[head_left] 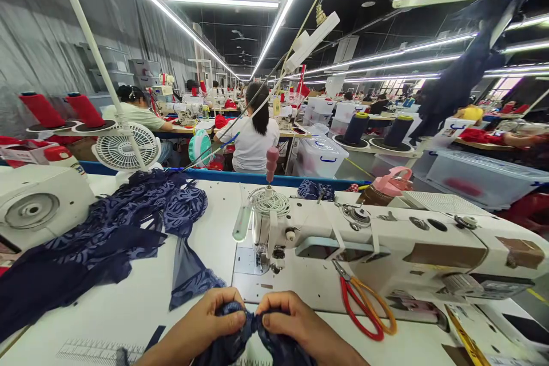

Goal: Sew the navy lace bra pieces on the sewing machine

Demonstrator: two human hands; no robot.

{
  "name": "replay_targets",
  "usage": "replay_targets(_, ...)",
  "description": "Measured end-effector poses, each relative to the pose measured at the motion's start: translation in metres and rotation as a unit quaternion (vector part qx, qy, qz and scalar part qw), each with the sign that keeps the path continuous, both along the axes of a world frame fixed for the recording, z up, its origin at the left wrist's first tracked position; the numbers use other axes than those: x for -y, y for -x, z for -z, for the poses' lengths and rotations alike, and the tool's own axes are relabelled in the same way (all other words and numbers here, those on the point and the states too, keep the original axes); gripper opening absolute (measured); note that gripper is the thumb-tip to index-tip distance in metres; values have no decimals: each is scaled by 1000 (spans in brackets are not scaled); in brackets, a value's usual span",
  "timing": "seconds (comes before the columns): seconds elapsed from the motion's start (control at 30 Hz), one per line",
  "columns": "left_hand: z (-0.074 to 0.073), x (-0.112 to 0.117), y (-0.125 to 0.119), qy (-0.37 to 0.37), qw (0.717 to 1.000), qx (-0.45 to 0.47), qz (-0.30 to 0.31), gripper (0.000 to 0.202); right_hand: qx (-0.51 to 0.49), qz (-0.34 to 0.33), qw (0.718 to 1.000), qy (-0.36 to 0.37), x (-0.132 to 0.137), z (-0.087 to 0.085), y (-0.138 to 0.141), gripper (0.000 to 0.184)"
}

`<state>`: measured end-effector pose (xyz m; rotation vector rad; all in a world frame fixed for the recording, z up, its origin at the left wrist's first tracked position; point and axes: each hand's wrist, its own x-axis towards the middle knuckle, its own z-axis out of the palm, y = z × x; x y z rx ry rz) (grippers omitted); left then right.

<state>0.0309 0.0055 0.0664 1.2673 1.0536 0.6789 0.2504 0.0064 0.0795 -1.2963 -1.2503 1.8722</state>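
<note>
Pinching navy lace fabric [257, 337], both hands [214, 320] [291, 323] are closed; edges look matched before the sewing machine [343, 240].

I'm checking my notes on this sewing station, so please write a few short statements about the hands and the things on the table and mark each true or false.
1. Both hands pinch one piece of dark blue fabric. True: the left hand and right hand hold it together at the near edge of the table.
2. The scissors are in the right hand. False: they lie on the table, right of the hands.
3. A pile of dark blue lace lies left of the sewing machine. True.
4. The scissors have blue handles. False: one is red, one orange.
5. The fabric in the hands lies under the needle. False: it is held nearer the person, clear of the machine.
</note>
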Motion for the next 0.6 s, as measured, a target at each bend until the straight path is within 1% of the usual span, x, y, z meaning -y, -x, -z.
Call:
replay_targets(0.07, 2, 2, 1, 15, 1000, 26, 5, 51, -17, 20, 999, 18, 2, 1, 0, 28)
replay_targets(0.13, 3, 4, 2, 26, 999, 33, 7, 53, -44, 25, 998, 36, 4, 2, 0, 30)
replay_targets(0.23, 0, 10, 3, 16, 999, 27, -1, 52, -80, 24, 995, 57, 7, 4, 1, 36)
replay_targets(0.4, -7, 20, 5, -23, 999, 48, -6, 48, -64, 38, 997, 27, 17, -2, 4, 46)
replay_targets(0.47, -9, 24, 7, -47, 998, 45, -9, 47, -67, 37, 997, 30, 22, -6, 6, 49)
replay_targets(0.53, -10, 29, 8, -63, 997, 52, -13, 47, -79, 32, 996, 40, 25, -7, 8, 48)
replay_targets(0.6, -12, 34, 9, -70, 996, 58, -9, 45, -75, 24, 996, 32, 27, -7, 10, 46)
